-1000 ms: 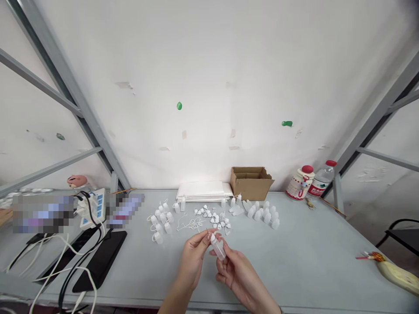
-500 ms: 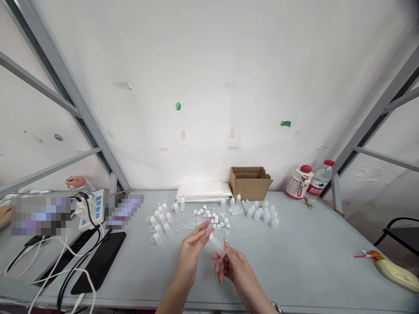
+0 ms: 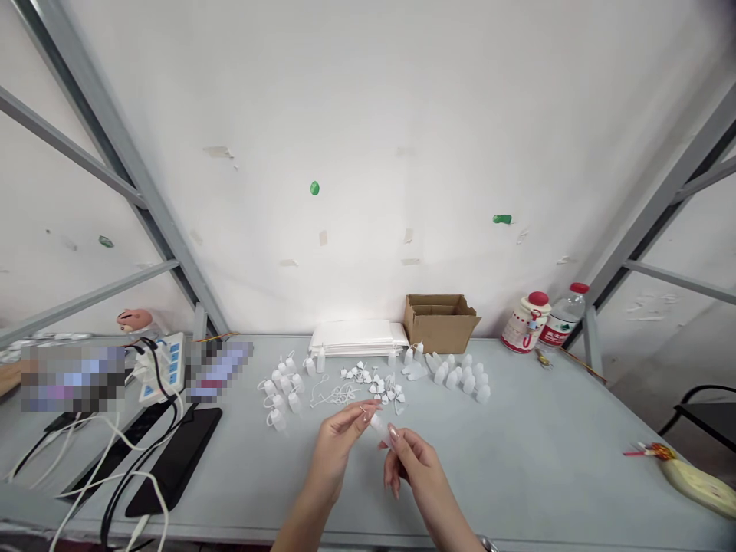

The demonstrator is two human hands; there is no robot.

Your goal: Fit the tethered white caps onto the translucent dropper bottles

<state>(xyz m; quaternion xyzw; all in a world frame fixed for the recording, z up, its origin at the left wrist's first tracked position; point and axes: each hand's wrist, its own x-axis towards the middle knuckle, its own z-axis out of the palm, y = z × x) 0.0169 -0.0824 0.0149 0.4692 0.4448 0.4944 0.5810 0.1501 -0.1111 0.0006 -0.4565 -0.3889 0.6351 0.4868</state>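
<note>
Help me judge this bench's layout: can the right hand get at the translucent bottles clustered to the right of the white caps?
Probably yes: nothing shows standing between the right hand and those translucent bottles. It holds a small bottle, though, so it may need to let go first.

My grey table (image 3: 546,445) stretches out before me against the wall. To my left stands a cluster of small looped bottles (image 3: 278,420); in the middle lie loose white caps (image 3: 376,383), with thin white cords (image 3: 340,395) beside them, and to the right are frosted bottles without caps (image 3: 451,379). At the back edge I have a flat white stack (image 3: 357,337) next to an open cardboard box (image 3: 441,332). A cream jar (image 3: 524,326) and a red-capped bottle (image 3: 566,318) stand farther right; a power strip (image 3: 175,368) and a black slab (image 3: 175,460) lie far left.
</note>
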